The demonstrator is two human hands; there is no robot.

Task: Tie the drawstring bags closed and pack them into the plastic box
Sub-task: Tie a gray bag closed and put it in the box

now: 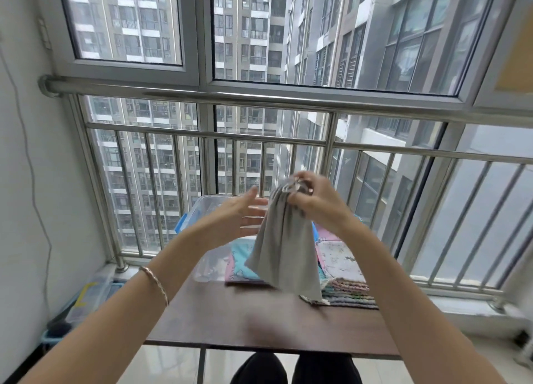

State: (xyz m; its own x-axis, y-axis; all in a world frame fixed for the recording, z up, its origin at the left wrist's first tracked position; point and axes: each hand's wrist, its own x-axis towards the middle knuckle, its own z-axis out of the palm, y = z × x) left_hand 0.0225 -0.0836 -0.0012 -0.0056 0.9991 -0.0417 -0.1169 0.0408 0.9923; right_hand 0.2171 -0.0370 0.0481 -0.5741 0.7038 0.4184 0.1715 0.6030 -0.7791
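Observation:
A grey drawstring bag (pixel 284 248) hangs in the air above the table, gathered at its top. My right hand (pixel 315 201) is shut on that gathered top and its white cord. Just left of the bag is my left hand (pixel 240 217), fingers spread, holding nothing. Behind and below the bag stands the clear plastic box (pixel 206 210) with a blue latch; a pink and teal patterned bag (pixel 240 264) lies in it. A stack of flat patterned bags (pixel 344 277) lies on the table to the right, partly hidden by the grey bag.
The dark brown table (pixel 230 320) stands against a steel railing (pixel 259 136) and windows. On the floor at the left sit clear storage boxes (pixel 92 294). A white wall with a hanging cable is at the far left. My dark-clad knees show under the table's front edge.

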